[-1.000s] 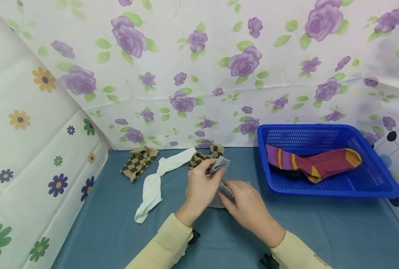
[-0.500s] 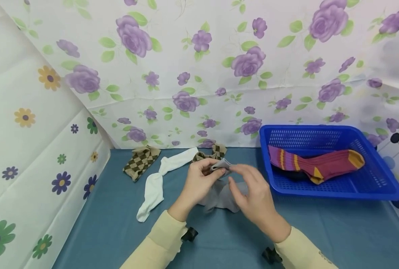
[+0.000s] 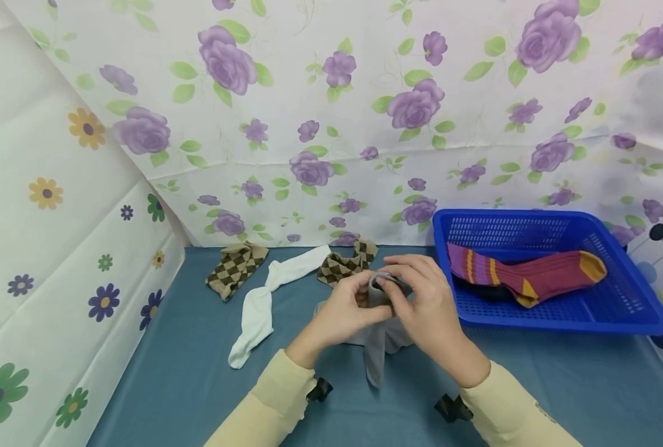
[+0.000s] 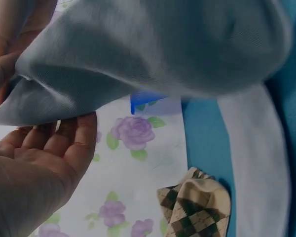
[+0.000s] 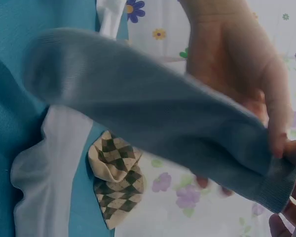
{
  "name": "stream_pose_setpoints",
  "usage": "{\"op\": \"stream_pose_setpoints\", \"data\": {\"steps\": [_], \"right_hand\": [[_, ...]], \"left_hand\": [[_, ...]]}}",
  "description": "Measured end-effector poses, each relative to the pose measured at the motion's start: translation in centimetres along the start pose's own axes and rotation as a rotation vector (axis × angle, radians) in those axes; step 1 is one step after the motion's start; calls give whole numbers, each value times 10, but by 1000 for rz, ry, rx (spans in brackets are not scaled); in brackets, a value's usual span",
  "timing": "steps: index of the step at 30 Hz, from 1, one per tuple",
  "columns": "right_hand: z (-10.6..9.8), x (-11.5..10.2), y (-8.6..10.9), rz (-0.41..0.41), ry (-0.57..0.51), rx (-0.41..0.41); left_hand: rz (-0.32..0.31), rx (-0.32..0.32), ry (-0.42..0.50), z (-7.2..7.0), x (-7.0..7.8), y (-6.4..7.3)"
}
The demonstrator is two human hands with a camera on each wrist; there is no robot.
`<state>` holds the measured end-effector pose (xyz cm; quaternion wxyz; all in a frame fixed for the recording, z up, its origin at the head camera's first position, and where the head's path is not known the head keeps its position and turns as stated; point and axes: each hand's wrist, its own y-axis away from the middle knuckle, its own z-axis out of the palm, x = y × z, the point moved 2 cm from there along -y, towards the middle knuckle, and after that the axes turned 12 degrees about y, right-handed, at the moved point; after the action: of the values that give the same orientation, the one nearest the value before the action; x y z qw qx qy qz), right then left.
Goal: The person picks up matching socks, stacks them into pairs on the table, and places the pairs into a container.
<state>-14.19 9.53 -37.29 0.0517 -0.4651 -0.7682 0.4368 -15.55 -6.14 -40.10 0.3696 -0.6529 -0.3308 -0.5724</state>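
A grey sock (image 3: 375, 354) hangs from both hands in the middle of the head view, its cuff uppermost and its toe dangling over the table. My left hand (image 3: 342, 313) grips the cuff from the left side. On the other side, my right hand (image 3: 432, 307) pinches the cuff edge, thumb at the opening. The right wrist view shows the sock (image 5: 148, 108) stretched slantwise, its ribbed cuff at the right fingers. A second grey sock (image 3: 401, 335) lies flat on the table beneath, partly hidden by the hands.
Two white socks (image 3: 256, 316) and two brown checkered socks (image 3: 236, 270) lie at the left and back of the table (image 3: 164, 372). At right stands a blue basket (image 3: 555, 320) holding maroon striped socks (image 3: 555, 273) and something black (image 3: 482, 290). A floral sheet (image 3: 309, 205) hangs behind.
My right hand has come up from the lower grey fabric to the cuff in my left hand. The held sock now hangs down lengthwise between them.
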Motion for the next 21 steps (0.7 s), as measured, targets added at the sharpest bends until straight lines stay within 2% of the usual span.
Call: {"op": "stream_pose_setpoints", "data": {"steps": [7, 11, 13, 15, 17, 19, 21], "right_hand": [[-8, 1, -4, 39, 12, 37], [-16, 3, -5, 62, 20, 31], [-18, 5, -6, 66, 15, -1], [-20, 8, -6, 73, -20, -87], [-18, 12, -6, 100, -94, -229], [-14, 17, -5, 153, -193, -372], [-9, 22, -4, 222, -278, -475]], "left_hand": [[-48, -73, -77, 5, -13, -2], [-85, -82, -83, 0, -20, -2], [-103, -84, -78, -5, -23, -2], [-105, -86, -84, -11, -24, -1], [-97, -80, -80, -17, -20, 0], [-94, -64, -87, -22, -9, 3], [-81, -39, -115, -27, -5, 4]]}}
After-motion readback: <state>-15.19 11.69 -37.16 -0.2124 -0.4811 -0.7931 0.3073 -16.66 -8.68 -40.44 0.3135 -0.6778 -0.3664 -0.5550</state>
